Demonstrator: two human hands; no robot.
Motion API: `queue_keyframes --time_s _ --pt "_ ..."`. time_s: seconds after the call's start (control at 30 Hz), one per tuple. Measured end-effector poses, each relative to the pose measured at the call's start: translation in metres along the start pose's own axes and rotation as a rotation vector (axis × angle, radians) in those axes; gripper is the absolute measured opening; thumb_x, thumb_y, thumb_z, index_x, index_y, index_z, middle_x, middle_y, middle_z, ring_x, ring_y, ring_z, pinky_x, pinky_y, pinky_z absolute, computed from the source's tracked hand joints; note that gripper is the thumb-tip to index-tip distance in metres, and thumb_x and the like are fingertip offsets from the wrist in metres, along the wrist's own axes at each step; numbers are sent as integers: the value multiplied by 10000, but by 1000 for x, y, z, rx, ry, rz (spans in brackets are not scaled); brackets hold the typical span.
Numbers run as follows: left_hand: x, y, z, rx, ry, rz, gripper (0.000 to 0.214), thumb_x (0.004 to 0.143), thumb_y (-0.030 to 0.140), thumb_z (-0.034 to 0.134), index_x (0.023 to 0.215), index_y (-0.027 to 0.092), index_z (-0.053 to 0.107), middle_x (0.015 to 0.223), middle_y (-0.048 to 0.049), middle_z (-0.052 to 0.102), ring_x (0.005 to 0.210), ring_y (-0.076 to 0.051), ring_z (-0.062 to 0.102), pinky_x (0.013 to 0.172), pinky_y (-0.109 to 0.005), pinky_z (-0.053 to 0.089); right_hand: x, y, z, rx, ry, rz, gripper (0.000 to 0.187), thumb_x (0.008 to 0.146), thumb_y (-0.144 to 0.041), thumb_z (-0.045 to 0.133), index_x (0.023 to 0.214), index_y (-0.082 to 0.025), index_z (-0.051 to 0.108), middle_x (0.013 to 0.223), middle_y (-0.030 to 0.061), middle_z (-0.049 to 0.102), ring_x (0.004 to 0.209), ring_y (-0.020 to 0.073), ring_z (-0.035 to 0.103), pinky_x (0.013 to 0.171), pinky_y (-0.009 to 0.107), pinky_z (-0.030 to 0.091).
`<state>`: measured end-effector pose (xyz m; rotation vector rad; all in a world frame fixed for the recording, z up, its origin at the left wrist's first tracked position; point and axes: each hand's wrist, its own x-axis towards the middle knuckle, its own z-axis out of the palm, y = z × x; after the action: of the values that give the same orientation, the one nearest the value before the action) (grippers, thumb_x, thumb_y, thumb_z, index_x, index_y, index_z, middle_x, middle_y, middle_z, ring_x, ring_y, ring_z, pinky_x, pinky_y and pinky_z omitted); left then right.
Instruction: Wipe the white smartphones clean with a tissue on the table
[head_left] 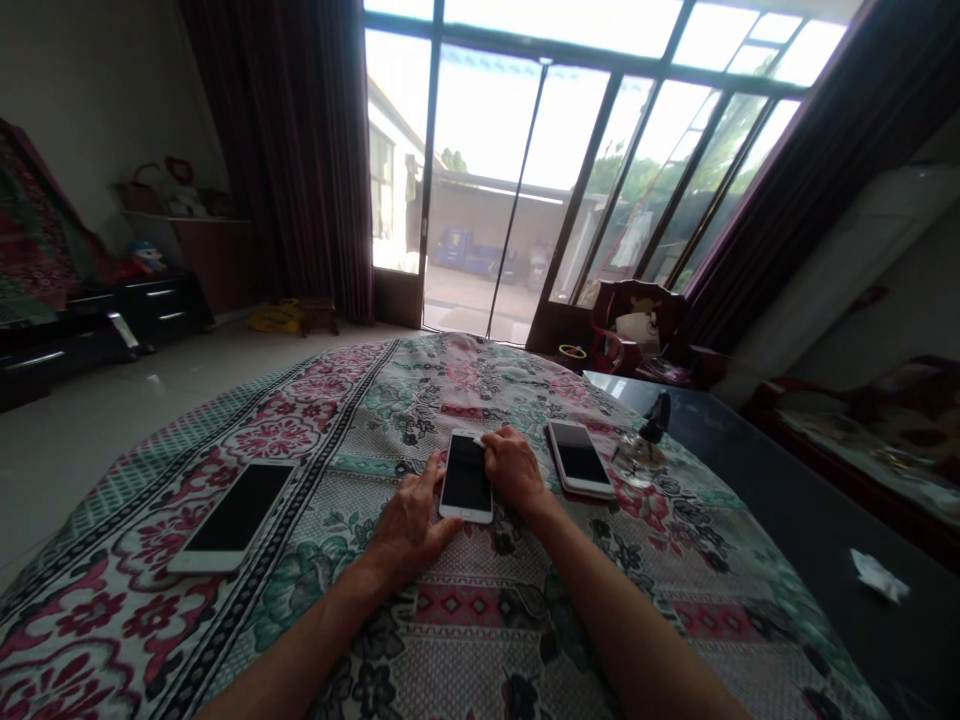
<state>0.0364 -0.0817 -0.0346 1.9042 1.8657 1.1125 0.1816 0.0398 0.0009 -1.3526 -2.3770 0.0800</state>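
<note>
A white smartphone (466, 478) lies face up in the middle of the floral cloth (465, 610), its black screen dark. My left hand (409, 525) cups its lower left side, thumb along the edge and fingers at the corner. My right hand (514, 470) curls over its upper right corner. A second white phone (579, 458) lies just beyond my right hand, tilted slightly on the cloth. A third white phone (232, 515) lies farther left, apart from both hands. A small glass object (641, 452) stands to the right of the second phone.
The cloth covers a table and hangs over its rounded edge. A dark glass tabletop (757, 490) extends to the right, with a crumpled white tissue (879, 575) on it. Beyond are a red wooden chair (637, 330), black low drawers (161, 310) and a glass door (480, 170).
</note>
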Motion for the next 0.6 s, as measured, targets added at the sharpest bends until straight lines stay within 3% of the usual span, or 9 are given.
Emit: queue_keyframes --time_s 0.2,0.6 --pt "0 -1 2 -5 24 15 810 725 275 673 1451 212 320 1228 -81 641 1128 -274 568 996 -434 439 -6 0 0 -1 4 -5 254 875 -149 486 937 -208 726 934 69 633 946 185 551 825 247 389" --pt "-1 -1 2 -9 17 -8 861 713 261 672 1472 208 269 1211 -82 647 1120 -261 572 959 -407 461 -85 -6 -26 138 -55 -240 260 837 -74 491 963 -202 679 958 66 597 924 181 537 839 278 429"
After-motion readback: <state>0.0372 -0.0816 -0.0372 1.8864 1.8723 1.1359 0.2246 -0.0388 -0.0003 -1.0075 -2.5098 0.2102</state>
